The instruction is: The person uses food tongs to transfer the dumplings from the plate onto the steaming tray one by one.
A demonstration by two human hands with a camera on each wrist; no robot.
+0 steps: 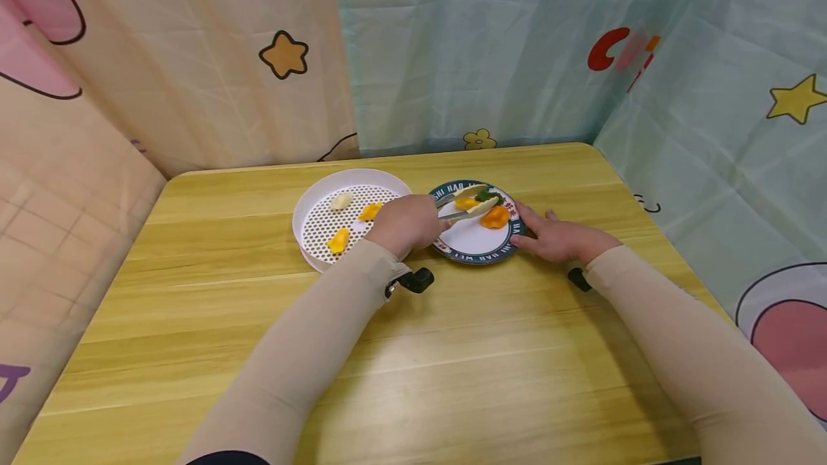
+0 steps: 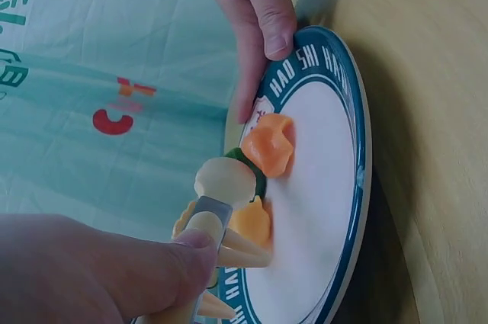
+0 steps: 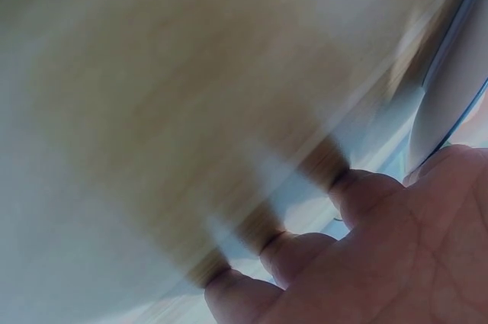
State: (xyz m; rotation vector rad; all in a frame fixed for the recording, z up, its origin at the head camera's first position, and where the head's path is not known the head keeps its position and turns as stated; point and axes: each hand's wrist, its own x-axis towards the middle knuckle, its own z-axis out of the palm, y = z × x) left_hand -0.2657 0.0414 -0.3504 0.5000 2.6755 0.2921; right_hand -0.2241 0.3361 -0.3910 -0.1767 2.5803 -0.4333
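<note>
Fingers of the left hand (image 1: 405,223) are curled round the tongs (image 1: 464,214) — firm wrap, thumb along the handle in the left wrist view. The tongs' 2 pale scalloped tips are apart, reaching over the white plate (image 1: 474,241) with the dark teal lettered rim. A yellow piece (image 1: 466,204) sits between the tips; can't tell if they grip it or just straddle it. Beside it on the plate's far right part: 1 green piece (image 1: 489,196), partly behind a tip, and 1 orange piece (image 1: 494,217) nearer the right rim.

Right hand (image 1: 562,239): fingers apart, fairly straight, thumb and index touching the plate's right rim. Other fingers are off to the side by the table; the right wrist view is blurred there.

Left of the plate, just beside it — round white perforated tray (image 1: 298,224) with a raised wall. It holds 1 pale piece (image 1: 341,201) and 2 yellow pieces (image 1: 338,240), 1 of them close to the left hand, which hangs over the tray's right side.

Plate and tray are on a wood-grain table (image 1: 478,350). Beige sleeves (image 1: 310,329), black fittings (image 1: 416,280) at the wrists. Printed curtain (image 1: 465,41) behind and at the sides.
</note>
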